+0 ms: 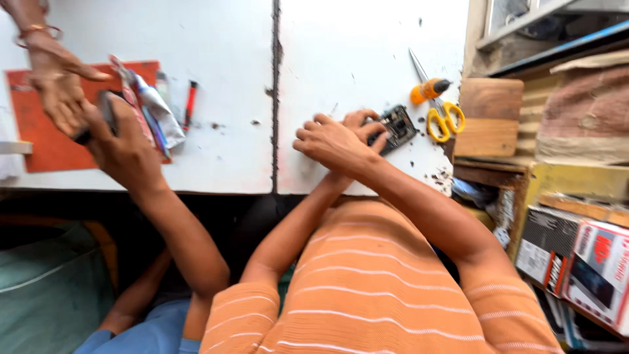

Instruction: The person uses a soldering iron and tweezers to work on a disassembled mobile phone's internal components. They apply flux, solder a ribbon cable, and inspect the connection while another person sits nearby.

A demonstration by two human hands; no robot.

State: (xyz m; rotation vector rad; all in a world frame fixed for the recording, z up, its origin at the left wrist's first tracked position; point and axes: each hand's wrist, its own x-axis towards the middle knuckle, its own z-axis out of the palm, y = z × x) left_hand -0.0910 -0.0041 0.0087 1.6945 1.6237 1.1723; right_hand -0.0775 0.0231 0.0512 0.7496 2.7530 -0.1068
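Note:
A small dark opened phone with its circuit board showing (398,126) lies on the white table (354,59) near its right edge. My right hand (331,143) is curled over it from the left, thumb against the device. Only the fingers of my left hand (361,120) show from under the right hand, and they grip the phone's near end. My forearms cross just in front of the table edge, above my orange striped shirt.
Yellow-handled scissors (444,118) and an orange-handled screwdriver (427,88) lie beside the phone, next to a wooden block (488,118). At left, another person's hands (124,147) hold a dark object over a red mat (46,141) with pens. Boxes (590,262) are stacked at right.

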